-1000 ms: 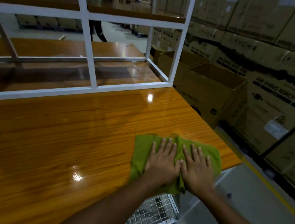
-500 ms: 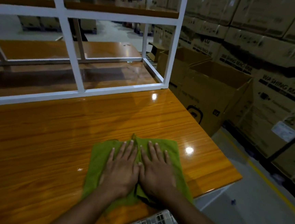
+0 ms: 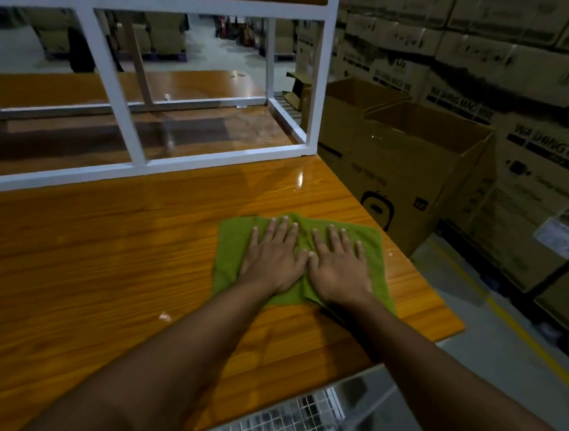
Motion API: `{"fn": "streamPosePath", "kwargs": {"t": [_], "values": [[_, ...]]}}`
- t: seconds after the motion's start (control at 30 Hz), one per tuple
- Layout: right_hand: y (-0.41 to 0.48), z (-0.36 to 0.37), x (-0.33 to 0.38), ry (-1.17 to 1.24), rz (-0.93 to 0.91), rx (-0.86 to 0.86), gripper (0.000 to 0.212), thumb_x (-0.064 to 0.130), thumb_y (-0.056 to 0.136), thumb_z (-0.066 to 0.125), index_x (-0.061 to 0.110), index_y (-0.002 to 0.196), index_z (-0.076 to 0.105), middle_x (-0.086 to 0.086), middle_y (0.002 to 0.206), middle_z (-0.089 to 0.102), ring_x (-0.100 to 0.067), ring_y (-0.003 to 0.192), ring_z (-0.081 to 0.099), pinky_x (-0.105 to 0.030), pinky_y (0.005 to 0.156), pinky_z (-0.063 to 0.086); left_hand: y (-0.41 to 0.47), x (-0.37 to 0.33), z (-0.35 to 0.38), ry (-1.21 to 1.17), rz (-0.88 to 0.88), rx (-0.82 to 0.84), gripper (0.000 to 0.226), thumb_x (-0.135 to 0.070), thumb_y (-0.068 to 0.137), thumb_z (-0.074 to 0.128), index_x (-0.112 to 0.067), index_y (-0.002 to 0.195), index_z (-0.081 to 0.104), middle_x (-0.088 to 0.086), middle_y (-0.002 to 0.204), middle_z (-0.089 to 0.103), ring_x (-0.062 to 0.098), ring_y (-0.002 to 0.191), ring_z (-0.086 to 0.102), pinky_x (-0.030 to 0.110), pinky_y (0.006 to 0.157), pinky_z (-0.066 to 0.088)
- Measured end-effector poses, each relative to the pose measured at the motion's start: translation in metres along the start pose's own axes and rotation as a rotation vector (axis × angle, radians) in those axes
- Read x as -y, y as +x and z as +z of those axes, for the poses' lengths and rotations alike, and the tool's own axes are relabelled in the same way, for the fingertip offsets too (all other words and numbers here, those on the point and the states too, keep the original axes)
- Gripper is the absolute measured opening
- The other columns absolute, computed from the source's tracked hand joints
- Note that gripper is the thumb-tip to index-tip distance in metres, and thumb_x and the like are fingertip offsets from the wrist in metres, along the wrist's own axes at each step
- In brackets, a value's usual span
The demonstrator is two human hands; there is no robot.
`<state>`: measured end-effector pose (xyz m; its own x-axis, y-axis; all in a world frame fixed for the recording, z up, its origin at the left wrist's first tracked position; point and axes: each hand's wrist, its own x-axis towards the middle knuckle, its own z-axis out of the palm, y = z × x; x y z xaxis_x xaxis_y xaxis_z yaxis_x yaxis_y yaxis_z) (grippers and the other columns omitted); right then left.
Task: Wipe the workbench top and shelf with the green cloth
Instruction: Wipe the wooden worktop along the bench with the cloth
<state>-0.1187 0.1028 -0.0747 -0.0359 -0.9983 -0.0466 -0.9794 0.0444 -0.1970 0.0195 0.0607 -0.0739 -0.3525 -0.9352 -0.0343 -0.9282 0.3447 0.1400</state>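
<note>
Your fingers (image 3: 282, 232) are lying spread and flat on the green cloth (image 3: 232, 241) beneath them on the workbench top (image 3: 99, 268); soft and light, it is probably needing pressure across its middle.

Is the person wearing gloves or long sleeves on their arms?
No. The left hand and right hand are bare: no gloves, rings or watch show. Both forearms are bare too, with no sleeve in view.

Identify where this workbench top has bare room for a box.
Free: the workbench top left of the green cloth, up to the white frame, and the strip between cloth and frame. Crowded: the right end, where left hand and right hand press the cloth.
</note>
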Motion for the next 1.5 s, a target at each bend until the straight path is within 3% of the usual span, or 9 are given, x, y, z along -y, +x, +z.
{"fn": "streamPosePath", "kwargs": {"t": [0.23,0.43,0.77,0.93,1.07,1.17,1.23,1.37,1.5], "values": [[-0.043,0.008,0.016,-0.068,0.094,-0.026,0.063,0.051,0.108,0.016,0.027,0.165,0.004,-0.008,0.172,-0.002,-0.027,0.159,-0.003,-0.052,0.126,0.002,-0.051,-0.004,0.002,-0.064,0.064,0.031,0.064,-0.050,0.102,0.014,-0.021,0.158,0.006,0.001,0.166,-0.006,0.021,0.152,-0.009,0.052,0.121,-0.004],[-0.097,0.020,0.055,-0.098,0.131,-0.025,0.098,0.063,0.076,-0.019,0.029,0.164,0.005,-0.008,0.172,0.001,-0.026,0.159,0.000,-0.050,0.126,0.005,-0.115,0.021,0.001,-0.089,0.135,-0.002,0.063,-0.046,0.102,0.016,-0.018,0.158,0.008,0.004,0.166,-0.003,0.023,0.152,-0.008,0.051,0.121,-0.006],[-0.160,0.042,0.150,-0.087,0.077,-0.011,0.095,0.059,0.077,-0.020,0.029,0.164,0.000,-0.007,0.172,-0.004,-0.024,0.159,-0.005,-0.048,0.127,0.002,-0.213,0.084,-0.005,-0.060,0.080,-0.007,0.061,-0.044,0.103,0.012,-0.020,0.158,0.005,0.000,0.165,-0.008,0.020,0.151,-0.012,0.050,0.121,-0.006],[-0.168,0.062,0.199,-0.024,-0.039,-0.030,0.079,0.057,0.092,-0.002,0.024,0.161,0.014,-0.010,0.169,0.007,-0.030,0.158,0.006,-0.053,0.126,0.008,-0.251,0.131,-0.009,-0.056,0.060,-0.056,0.073,-0.048,0.091,-0.005,-0.021,0.158,0.008,-0.004,0.161,-0.013,0.019,0.151,-0.012,0.047,0.121,-0.007],[-0.153,0.069,0.227,-0.035,-0.143,-0.042,0.065,0.049,0.098,0.025,0.020,0.153,0.046,-0.016,0.159,0.039,-0.036,0.147,0.040,-0.059,0.115,0.035,-0.256,0.160,-0.014,0.008,-0.020,-0.048,0.079,-0.049,0.084,-0.014,-0.024,0.157,0.002,-0.003,0.164,-0.012,0.016,0.151,-0.014,0.046,0.122,-0.004],[-0.136,0.063,0.236,-0.031,-0.216,0.026,0.083,0.055,0.088,-0.006,0.025,0.163,0.013,-0.010,0.170,0.002,-0.030,0.159,0.002,-0.054,0.127,0.006,-0.246,0.171,-0.015,0.016,-0.079,-0.059,0.077,-0.049,0.085,-0.014,-0.025,0.157,0.001,-0.005,0.164,-0.013,0.015,0.150,-0.014,0.045,0.122,-0.004],[-0.121,0.059,0.242,-0.004,-0.227,0.049,0.092,0.056,0.078,-0.016,0.028,0.164,0.001,-0.007,0.171,-0.011,-0.026,0.158,-0.012,-0.051,0.127,-0.006,-0.235,0.179,-0.016,0.027,-0.111,-0.060,0.083,-0.050,0.081,-0.017,-0.024,0.158,0.003,-0.004,0.164,-0.011,0.015,0.151,-0.012,0.045,0.122,-0.002],[-0.081,0.059,0.251,0.013,-0.252,0.061,0.096,0.055,0.073,-0.019,0.029,0.164,0.000,-0.007,0.171,-0.012,-0.025,0.158,-0.015,-0.050,0.126,-0.008,-0.203,0.195,-0.016,0.058,-0.199,-0.058,0.083,-0.052,0.082,-0.017,-0.025,0.158,0.002,-0.003,0.165,-0.010,0.016,0.152,-0.009,0.046,0.122,0.001],[-0.041,0.056,0.246,-0.003,-0.265,0.068,0.070,0.051,0.098,-0.001,0.027,0.164,0.002,-0.007,0.172,-0.008,-0.026,0.158,-0.011,-0.052,0.127,-0.006,-0.162,0.202,-0.018,0.043,-0.260,-0.015,0.062,-0.051,0.102,0.007,-0.025,0.158,-0.002,-0.003,0.164,-0.014,0.017,0.151,-0.012,0.046,0.122,-0.002]]}}
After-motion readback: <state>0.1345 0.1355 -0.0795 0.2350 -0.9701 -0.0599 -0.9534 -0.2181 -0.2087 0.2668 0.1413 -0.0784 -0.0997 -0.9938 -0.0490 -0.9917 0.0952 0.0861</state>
